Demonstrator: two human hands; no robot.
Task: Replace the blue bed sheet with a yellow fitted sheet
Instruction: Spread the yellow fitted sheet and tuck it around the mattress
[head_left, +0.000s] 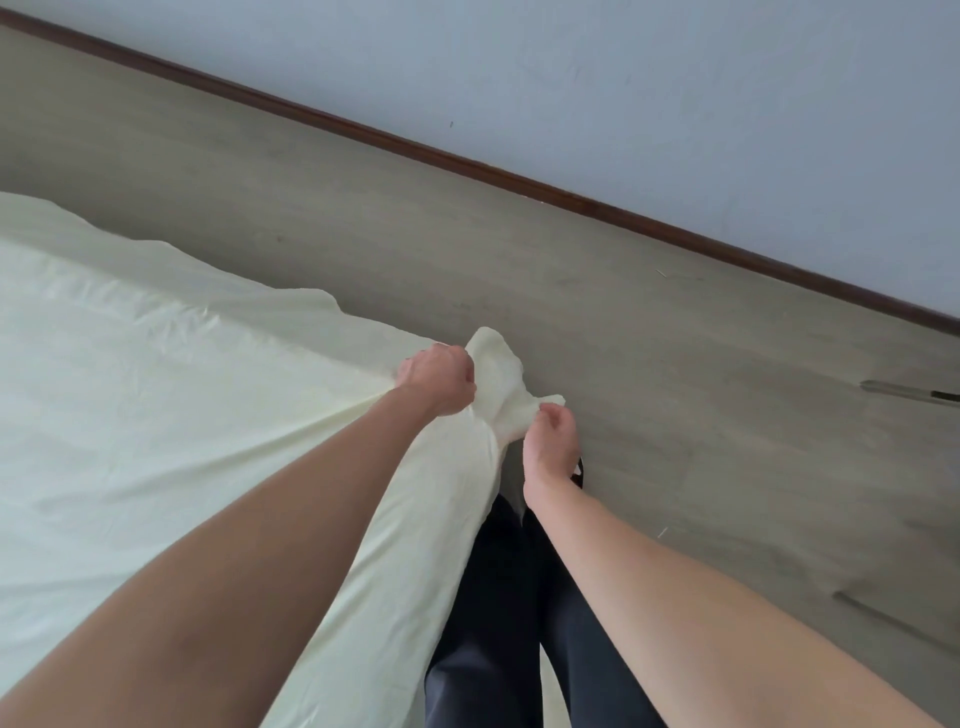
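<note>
Bare forearms, nearest the camera, reach forward. Left hand (439, 379): fist closed on the bunched corner of the pale yellow cotton fitted sheet (156, 415). Right hand (550, 441): fingertips pinching the same corner's hem. Sheet already spread over the bed at left; no blue sheet visible. Remaining, judged: tucking this corner. Grey wood-look floor (675, 415) right.

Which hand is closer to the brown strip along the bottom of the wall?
Right. The right hand pinches the yellow sheet on the side toward the baseboard; the left hand grips it farther away.
</note>
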